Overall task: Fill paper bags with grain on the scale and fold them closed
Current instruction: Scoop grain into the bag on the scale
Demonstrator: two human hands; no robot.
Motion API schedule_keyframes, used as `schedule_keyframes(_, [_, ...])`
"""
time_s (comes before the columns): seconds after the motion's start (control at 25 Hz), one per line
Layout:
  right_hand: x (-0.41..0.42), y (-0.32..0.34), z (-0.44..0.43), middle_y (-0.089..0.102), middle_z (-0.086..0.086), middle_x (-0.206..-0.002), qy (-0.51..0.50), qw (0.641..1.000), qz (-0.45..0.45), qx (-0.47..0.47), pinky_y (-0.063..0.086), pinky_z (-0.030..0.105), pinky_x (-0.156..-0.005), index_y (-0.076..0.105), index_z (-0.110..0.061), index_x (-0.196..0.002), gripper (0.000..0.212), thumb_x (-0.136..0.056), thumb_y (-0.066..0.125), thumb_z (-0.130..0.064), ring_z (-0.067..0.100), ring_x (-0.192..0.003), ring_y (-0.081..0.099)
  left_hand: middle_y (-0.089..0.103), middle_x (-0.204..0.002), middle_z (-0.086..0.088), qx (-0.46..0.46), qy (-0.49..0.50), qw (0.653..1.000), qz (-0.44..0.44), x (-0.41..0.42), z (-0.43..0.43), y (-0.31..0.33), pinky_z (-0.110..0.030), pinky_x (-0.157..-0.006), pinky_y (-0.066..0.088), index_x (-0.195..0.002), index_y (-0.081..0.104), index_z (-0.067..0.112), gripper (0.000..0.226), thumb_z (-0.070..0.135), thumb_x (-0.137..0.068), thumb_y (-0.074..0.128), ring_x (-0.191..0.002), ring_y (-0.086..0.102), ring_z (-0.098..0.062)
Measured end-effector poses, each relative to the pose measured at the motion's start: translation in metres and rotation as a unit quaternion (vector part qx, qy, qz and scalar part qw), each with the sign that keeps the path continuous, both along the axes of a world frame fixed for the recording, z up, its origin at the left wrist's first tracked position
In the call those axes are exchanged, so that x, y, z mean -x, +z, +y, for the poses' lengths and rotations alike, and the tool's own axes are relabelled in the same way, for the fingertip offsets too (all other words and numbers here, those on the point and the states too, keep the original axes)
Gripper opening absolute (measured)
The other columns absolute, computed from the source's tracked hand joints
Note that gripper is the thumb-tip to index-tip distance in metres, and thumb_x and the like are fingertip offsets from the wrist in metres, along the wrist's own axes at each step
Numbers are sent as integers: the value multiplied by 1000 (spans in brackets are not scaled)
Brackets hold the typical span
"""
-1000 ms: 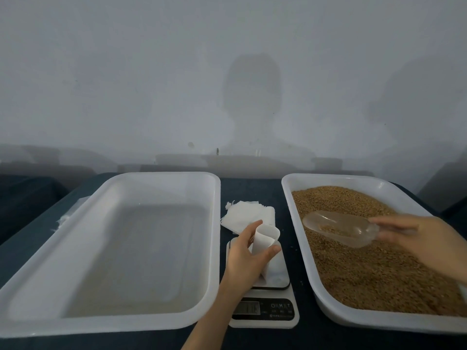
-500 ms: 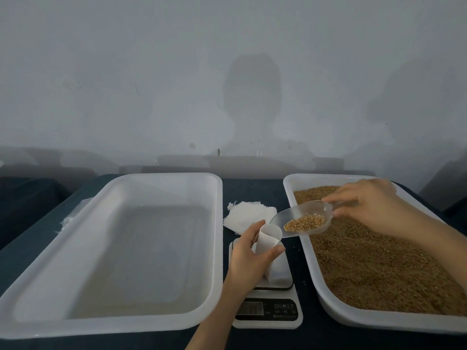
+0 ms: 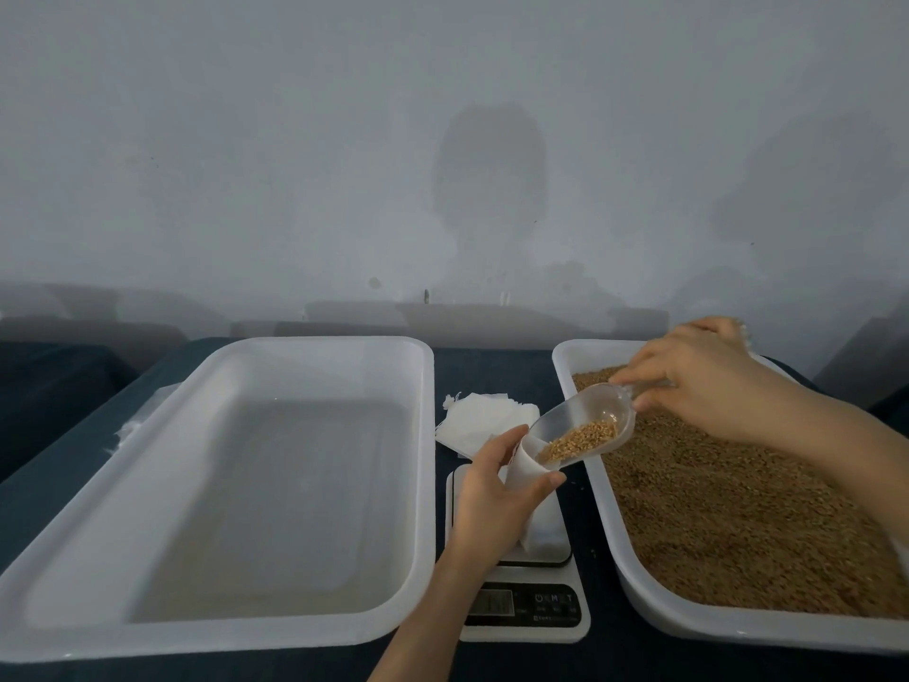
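Clear scoop [image 3: 592,411] of grain [image 3: 580,439] touches paper bag [image 3: 541,526].

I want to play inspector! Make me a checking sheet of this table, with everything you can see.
Surface: dark blue table, mostly covered by two trays.
Job's things: paper bag stands on the scale, mouth open; clear scoop tipped at its mouth, with grain in it; right tray full of grain; spare bags behind the scale; left tray looks empty.
Clutter: pale scrap left of the left tray, cannot tell what it is.
Hands: left hand holds the bag; right hand holds the scoop's handle.
Cables: nothing seen.
Surroundings: grey wall with shadows.
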State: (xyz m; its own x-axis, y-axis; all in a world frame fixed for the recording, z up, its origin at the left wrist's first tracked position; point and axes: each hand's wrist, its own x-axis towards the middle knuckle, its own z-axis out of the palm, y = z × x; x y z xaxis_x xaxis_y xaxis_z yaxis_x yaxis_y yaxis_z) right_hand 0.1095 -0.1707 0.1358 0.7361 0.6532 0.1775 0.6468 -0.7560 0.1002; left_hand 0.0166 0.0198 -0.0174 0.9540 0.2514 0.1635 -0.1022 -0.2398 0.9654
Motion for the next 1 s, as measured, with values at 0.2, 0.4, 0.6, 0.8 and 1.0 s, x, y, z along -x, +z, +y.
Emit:
schedule_keyframes(0.2, [7, 12, 15, 59, -24, -115, 25, 997, -39, 59, 3, 33, -102, 60, -46, -116, 27, -89, 55, -44, 10, -112, 40, 55, -109, 33, 20, 8, 1000, -2, -3, 1, -2, 2, -75, 40, -115, 47, 49, 51, 33, -78, 77, -104, 46, 24])
schedule_keyframes(0.4, [24, 21, 34, 62, -15, -110, 84, 981, -148, 97, 0, 40, -102, 65, -39, -110, 23, -89, 60, -35, 15, -111, 44, 46, -111, 40, 33, 30, 999, -12, -5, 1, -7, 6, -73, 36, -130, 47, 39, 64, 39, -74, 79, -100, 43, 29])
schedule_keyframes(0.6, [40, 17, 44, 67, -2, -82, 153, 940, -289, 100, 22, 53, -105, 74, -22, -85, 23, -68, 77, -7, 26, -91, 57, 47, -108, 40, 11, 71, 997, -30, -2, 1, -8, 7, -74, 36, -128, 51, 36, 63, 39, -72, 80, -98, 46, 24])
schedule_keyframes(0.8, [41, 14, 43, 67, 0, -73, 169, 930, -315, 83, 21, 50, -101, 75, -18, -78, 29, -56, 81, 0, 28, -82, 60, 49, -109, 37, 6, 70, 997, -34, 1, 0, -6, 5, -74, 37, -129, 51, 35, 63, 37, -73, 80, -99, 48, 23])
schedule_keyframes(1.0, [39, 11, 38, 67, 1, -71, 161, 932, -320, 52, 27, 52, -100, 75, -18, -75, 29, -53, 85, -1, 29, -78, 60, 49, -116, 31, 4, 66, 998, -24, 1, 0, -6, 3, -78, 38, -134, 48, 33, 68, 40, -74, 79, -102, 48, 16])
